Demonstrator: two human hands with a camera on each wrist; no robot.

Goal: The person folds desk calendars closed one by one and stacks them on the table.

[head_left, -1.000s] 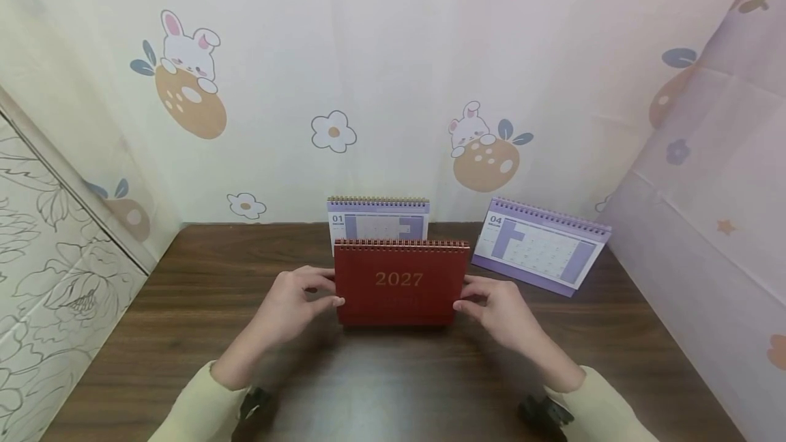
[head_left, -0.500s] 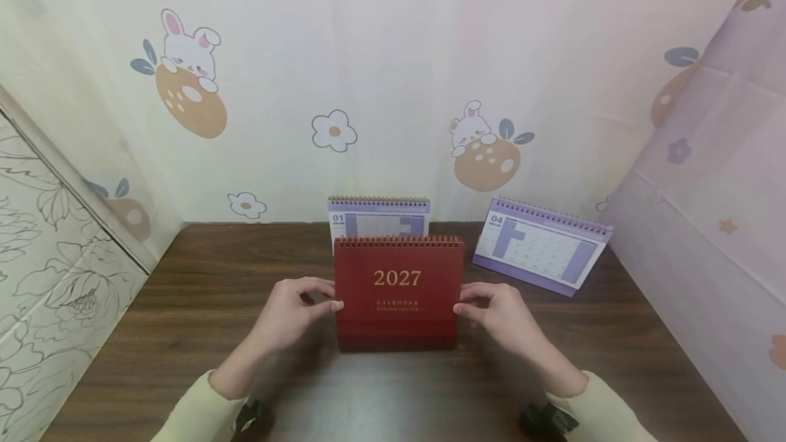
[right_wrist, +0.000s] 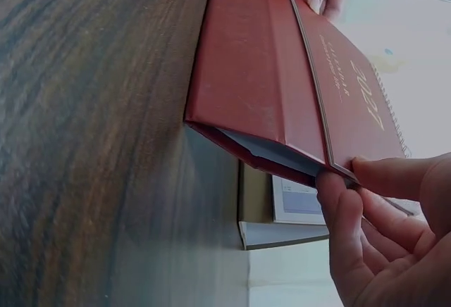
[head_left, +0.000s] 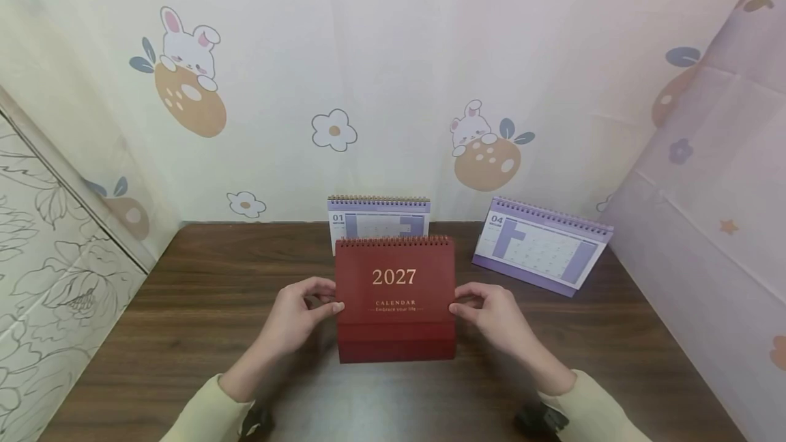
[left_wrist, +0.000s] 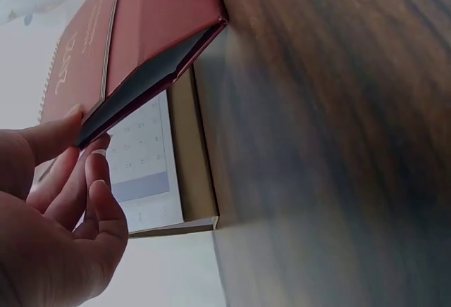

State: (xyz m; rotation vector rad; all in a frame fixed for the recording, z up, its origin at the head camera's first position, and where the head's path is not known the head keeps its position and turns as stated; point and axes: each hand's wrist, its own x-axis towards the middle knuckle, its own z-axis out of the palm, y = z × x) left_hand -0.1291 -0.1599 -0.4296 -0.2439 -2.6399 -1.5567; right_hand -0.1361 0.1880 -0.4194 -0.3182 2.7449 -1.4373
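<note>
A red spiral-bound desk calendar (head_left: 395,292) with gold "2027" lettering stands tilted back in the middle of the table. My left hand (head_left: 299,312) pinches its left edge between thumb and fingers. On the opposite edge, my right hand (head_left: 491,312) holds it the same way. Both wrist views show the calendar's folded stand from the side, with a dark gap inside. Whether its bottom edge rests on the table or hovers just over it, I cannot tell. Behind it stands another desk calendar (head_left: 377,217) showing "01", its lower part hidden in the head view.
A purple desk calendar (head_left: 540,247) showing "04" stands angled at the back right. The dark wood-grain table (head_left: 202,292) meets a printed curtain (head_left: 393,74) at the back. Patterned panels close off both sides.
The red calendar's lower edge has come forward and its cover has tilted back, so more lettering and its base strip show. My right hand has shifted slightly left with it.
</note>
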